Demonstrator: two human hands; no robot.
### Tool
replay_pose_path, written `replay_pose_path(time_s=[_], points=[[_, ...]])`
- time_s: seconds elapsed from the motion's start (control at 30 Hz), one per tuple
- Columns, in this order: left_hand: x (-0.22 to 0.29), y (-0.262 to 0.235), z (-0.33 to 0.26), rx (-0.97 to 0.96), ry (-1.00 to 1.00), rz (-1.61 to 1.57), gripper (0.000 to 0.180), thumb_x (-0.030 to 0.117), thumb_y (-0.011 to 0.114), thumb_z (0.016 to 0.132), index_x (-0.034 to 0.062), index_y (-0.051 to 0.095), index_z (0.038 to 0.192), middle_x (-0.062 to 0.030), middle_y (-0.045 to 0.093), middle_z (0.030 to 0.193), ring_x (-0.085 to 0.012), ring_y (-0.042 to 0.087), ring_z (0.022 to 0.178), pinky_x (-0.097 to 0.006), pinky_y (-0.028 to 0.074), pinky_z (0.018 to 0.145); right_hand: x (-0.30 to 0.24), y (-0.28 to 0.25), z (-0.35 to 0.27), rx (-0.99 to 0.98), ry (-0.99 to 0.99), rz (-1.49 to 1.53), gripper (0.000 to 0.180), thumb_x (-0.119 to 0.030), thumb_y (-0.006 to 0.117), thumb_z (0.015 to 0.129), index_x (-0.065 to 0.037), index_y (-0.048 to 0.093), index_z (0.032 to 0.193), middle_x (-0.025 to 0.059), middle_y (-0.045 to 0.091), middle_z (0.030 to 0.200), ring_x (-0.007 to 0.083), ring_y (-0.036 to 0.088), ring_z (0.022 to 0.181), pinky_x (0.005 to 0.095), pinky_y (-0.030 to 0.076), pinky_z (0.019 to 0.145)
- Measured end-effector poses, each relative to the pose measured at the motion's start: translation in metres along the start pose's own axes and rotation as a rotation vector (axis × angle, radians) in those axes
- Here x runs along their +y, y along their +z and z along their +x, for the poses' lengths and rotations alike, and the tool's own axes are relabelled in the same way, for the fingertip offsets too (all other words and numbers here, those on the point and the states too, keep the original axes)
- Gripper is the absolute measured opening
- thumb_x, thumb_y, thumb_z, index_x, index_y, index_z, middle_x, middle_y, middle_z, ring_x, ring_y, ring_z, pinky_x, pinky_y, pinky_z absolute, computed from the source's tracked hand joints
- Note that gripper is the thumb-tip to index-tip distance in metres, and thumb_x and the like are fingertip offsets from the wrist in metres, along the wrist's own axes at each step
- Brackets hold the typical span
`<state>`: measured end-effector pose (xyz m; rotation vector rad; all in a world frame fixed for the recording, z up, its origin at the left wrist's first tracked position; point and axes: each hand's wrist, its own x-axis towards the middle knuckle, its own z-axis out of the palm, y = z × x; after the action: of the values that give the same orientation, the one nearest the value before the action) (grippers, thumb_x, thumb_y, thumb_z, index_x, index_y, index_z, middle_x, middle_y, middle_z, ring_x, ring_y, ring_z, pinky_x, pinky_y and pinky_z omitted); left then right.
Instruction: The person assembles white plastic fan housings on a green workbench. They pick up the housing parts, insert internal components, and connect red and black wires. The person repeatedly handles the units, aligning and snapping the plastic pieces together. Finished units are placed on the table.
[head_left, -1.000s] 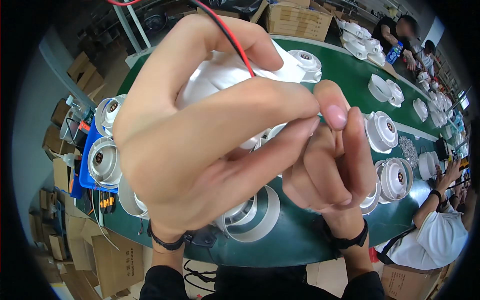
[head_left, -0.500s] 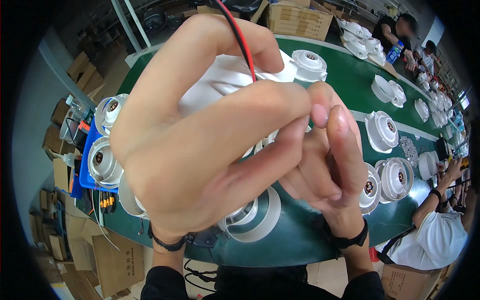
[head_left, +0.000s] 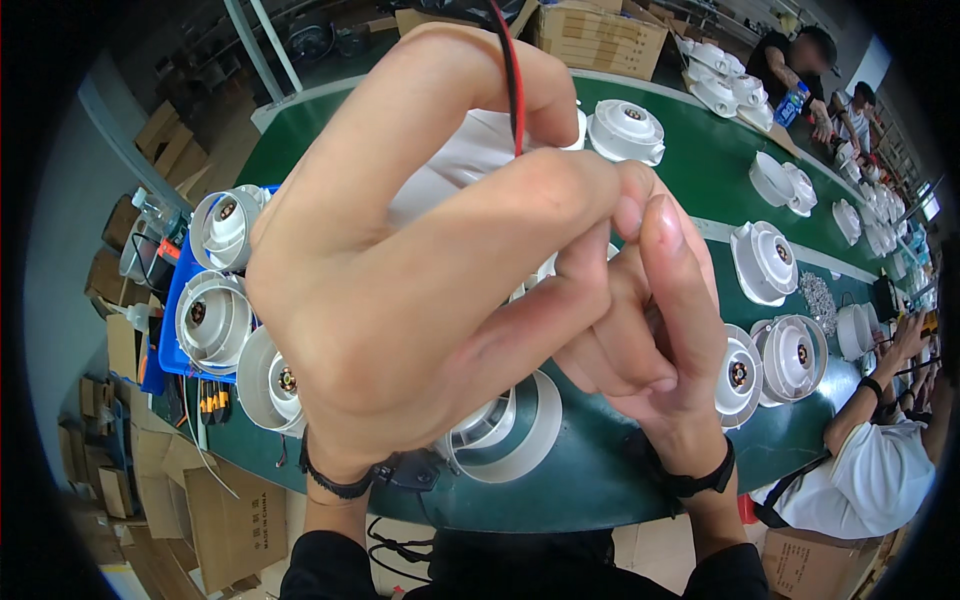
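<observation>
My left hand [head_left: 390, 290] is raised close in front of me, fingers curled around a smooth white plastic part [head_left: 455, 160] that it largely hides. A red and black wire pair [head_left: 516, 90] runs down past the curled index finger to behind the hand. Against the left fingertips, my right hand [head_left: 660, 320] is closed in a pinch, thumb and fingers together. What lies between the right fingertips is hidden. Beneath both hands, a white round housing with an open ring [head_left: 545, 440] rests on the green table [head_left: 600, 480].
White fan-like housings stand around, among them one at the back [head_left: 628, 130] and one at right [head_left: 765, 262]. A blue bin [head_left: 172, 345] holds more at left. Small metal pieces [head_left: 818, 300] lie in a pile. A co-worker's arm [head_left: 860, 405] is at far right.
My left hand, the white part and the wires have shifted slightly right. More of the housing at the left table edge shows. The right hand keeps its pinch.
</observation>
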<state>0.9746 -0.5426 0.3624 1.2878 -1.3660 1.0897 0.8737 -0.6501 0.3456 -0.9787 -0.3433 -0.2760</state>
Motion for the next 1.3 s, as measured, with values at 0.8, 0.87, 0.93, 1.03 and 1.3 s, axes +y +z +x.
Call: replay_pose_path(time_s=[0.8,0.87,0.93,1.03,1.3], points=[[0.009,-0.023,0.022,-0.267,-0.055,0.132,0.029,-0.004,0.077,0.057,0.0084,0.072,0.083,-0.0120,0.062,0.092,-0.0174,0.062,0.074,-0.025,0.046,0.059,0.000,-0.004,0.003,-0.030,0.017,0.097,0.024,-0.028,0.029,0.106,-0.008,0.041,0.111,-0.0064,0.033,0.041,0.0048,0.023,0.029,0.0230,0.017,0.033],[0.008,-0.024,0.021,-0.275,-0.052,0.139,0.029,-0.004,0.077,0.058,0.0089,0.072,0.083,-0.0114,0.062,0.092,-0.0171,0.062,0.074,-0.025,0.046,0.059,0.001,-0.001,0.002,0.049,0.034,0.115,0.023,-0.027,0.048,0.102,-0.006,0.048,0.110,-0.0049,0.035,0.042,0.0037,0.023,0.032,0.0218,0.019,0.035],[0.012,-0.021,0.021,-0.271,-0.069,0.130,0.028,-0.004,0.077,0.057,0.0090,0.072,0.082,-0.0109,0.062,0.092,-0.0169,0.062,0.075,-0.025,0.046,0.059,0.000,-0.003,0.000,0.055,0.036,0.112,0.023,-0.027,0.049,0.102,-0.005,0.048,0.110,-0.0046,0.035,0.042,0.0038,0.023,0.032,0.0219,0.019,0.035],[0.011,-0.015,0.016,-0.224,-0.099,0.096,0.026,-0.003,0.076,0.057,0.0089,0.072,0.080,-0.0098,0.062,0.091,-0.0167,0.062,0.075,-0.026,0.047,0.060,0.000,-0.006,-0.001,0.064,0.035,0.088,0.023,-0.027,0.049,0.102,-0.005,0.049,0.110,-0.0043,0.035,0.042,0.0039,0.023,0.032,0.0222,0.019,0.035],[0.009,-0.009,0.011,-0.114,-0.133,0.083,0.022,0.000,0.073,0.054,0.0079,0.070,0.074,-0.0066,0.062,0.089,-0.0160,0.061,0.075,-0.026,0.046,0.060,0.005,-0.004,0.002,0.038,0.004,0.021,0.024,-0.028,0.042,0.104,-0.005,0.045,0.109,-0.0049,0.033,0.041,0.0044,0.023,0.030,0.0223,0.018,0.033]])
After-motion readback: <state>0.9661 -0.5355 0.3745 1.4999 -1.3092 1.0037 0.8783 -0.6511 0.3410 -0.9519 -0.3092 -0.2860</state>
